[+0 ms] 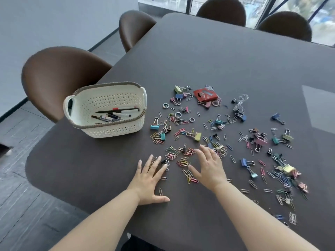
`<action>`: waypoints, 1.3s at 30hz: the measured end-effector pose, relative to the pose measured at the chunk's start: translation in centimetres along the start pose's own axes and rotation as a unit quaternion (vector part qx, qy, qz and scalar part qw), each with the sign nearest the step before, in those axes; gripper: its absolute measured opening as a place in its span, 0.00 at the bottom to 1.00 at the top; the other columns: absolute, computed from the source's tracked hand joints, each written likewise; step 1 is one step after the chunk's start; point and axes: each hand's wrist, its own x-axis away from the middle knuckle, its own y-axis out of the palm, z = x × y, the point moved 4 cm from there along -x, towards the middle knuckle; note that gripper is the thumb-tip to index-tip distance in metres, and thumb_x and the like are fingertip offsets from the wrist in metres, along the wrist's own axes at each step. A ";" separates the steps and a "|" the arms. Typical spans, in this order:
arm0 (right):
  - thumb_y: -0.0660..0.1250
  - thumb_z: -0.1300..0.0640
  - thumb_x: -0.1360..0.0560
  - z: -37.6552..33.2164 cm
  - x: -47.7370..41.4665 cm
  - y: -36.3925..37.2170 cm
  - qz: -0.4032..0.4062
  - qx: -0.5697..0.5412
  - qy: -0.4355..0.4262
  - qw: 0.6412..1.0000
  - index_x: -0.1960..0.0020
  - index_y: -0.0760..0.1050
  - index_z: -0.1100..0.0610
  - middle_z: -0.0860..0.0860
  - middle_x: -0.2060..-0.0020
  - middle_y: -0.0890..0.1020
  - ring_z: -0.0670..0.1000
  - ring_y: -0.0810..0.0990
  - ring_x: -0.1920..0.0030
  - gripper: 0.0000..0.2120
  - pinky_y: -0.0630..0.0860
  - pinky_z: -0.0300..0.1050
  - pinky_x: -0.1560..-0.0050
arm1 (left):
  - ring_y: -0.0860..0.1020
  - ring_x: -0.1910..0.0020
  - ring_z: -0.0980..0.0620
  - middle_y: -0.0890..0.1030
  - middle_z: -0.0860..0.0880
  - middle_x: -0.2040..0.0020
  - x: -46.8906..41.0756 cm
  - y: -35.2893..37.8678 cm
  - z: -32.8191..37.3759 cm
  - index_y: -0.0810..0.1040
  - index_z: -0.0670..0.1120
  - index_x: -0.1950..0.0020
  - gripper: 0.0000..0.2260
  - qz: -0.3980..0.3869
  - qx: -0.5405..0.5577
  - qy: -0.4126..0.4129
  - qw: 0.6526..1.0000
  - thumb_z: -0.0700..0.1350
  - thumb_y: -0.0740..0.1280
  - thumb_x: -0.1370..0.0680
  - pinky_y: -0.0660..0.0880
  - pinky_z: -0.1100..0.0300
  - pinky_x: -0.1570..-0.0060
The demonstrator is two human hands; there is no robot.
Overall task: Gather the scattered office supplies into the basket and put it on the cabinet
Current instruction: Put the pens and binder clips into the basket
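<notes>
A cream perforated basket (108, 132) with a brown rim stands on the dark table at the left, holding several pens (116, 114). Coloured paper clips (183, 158) and binder clips (196, 136) lie scattered across the table to its right, along with a red packet (205, 95) and a coiled white cable (239, 104). My left hand (149, 180) lies flat, fingers spread, over a few clips near the front. My right hand (210, 165) also lies flat and spread on the clips just to its right. Neither hand grips anything.
Brown chairs stand along the table's left side (59, 77) and far end (222, 9). The table edge (54, 189) curves round at the front left, with grey floor beyond. Windows line the far wall. No cabinet is in view.
</notes>
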 end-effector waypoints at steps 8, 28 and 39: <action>0.55 0.28 0.32 1.7 2.1 2.0 -0.057 0.054 -0.016 0.997 0.26 0.34 0.44 0.49 0.26 0.34 0.54 0.30 0.27 0.46 0.35 0.60 0.28 | 0.30 0.28 0.46 0.32 0.48 0.26 -4.3 -1.3 0.8 0.34 0.49 0.26 0.40 0.018 0.003 -0.061 0.998 0.72 0.41 0.29 0.38 0.43 0.30; 0.52 0.23 0.37 2.4 -8.4 1.8 -0.002 -0.001 0.083 0.997 0.28 0.37 0.35 0.49 0.25 0.38 0.61 0.35 0.26 0.44 0.39 0.66 0.30 | 0.30 0.29 0.38 0.34 0.48 0.25 -12.8 -5.2 -4.4 0.31 0.53 0.28 0.49 0.086 0.002 -0.116 0.989 0.78 0.45 0.39 0.41 0.35 0.32; 0.56 0.33 0.34 2.4 -9.0 1.4 0.192 -0.022 0.018 0.981 0.49 0.77 0.45 0.51 0.41 0.76 0.55 0.67 0.40 0.24 0.62 0.55 0.41 | 0.67 0.55 0.48 0.77 0.48 0.52 -13.9 -5.6 -4.4 0.79 0.50 0.47 0.23 0.326 0.056 -0.006 0.944 0.64 0.59 0.31 0.76 0.52 0.56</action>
